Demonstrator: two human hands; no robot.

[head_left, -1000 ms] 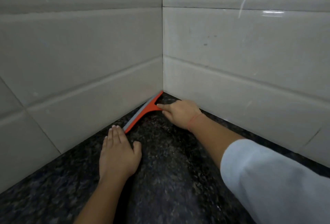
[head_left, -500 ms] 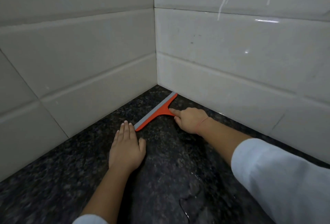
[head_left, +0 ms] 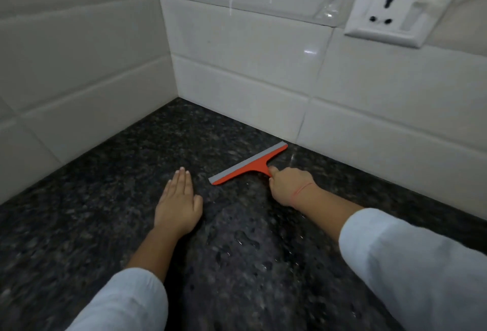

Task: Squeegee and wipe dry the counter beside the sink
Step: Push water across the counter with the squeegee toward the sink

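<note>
Head view looks down on a dark speckled counter point(head_left: 105, 212) that meets two white tiled walls point(head_left: 250, 67) in a corner. All places below are told from the squeegee point(head_left: 247, 165), which lies low on the counter with its grey blade edge turned toward the corner and its orange body turned toward the person. The far end of the blade comes very close to the foot of the right wall; whether it touches the tile I cannot tell.

Right hand point(head_left: 288, 187) is at the near side of the squeegee, closed around the short orange handle. The handle is almost fully hidden inside the fist, so only its root shows where it joins the blade. A thin reddish thread runs round the wrist. Left hand point(head_left: 179, 202) lies flat on the counter just beside the squeegee's left end, fingers straight and together, holding nothing and not touching the tool.

On the counter on the person's side of the squeegee there are small drops of water point(head_left: 245, 238), hard to make out against the speckled stone. Up on the wall, well above and to the right of the squeegee, a white socket plate point(head_left: 395, 9) is fixed; the dark slot over it is cut off by the top edge. Both pale sleeves point(head_left: 411, 264) run out of the bottom edge.
</note>
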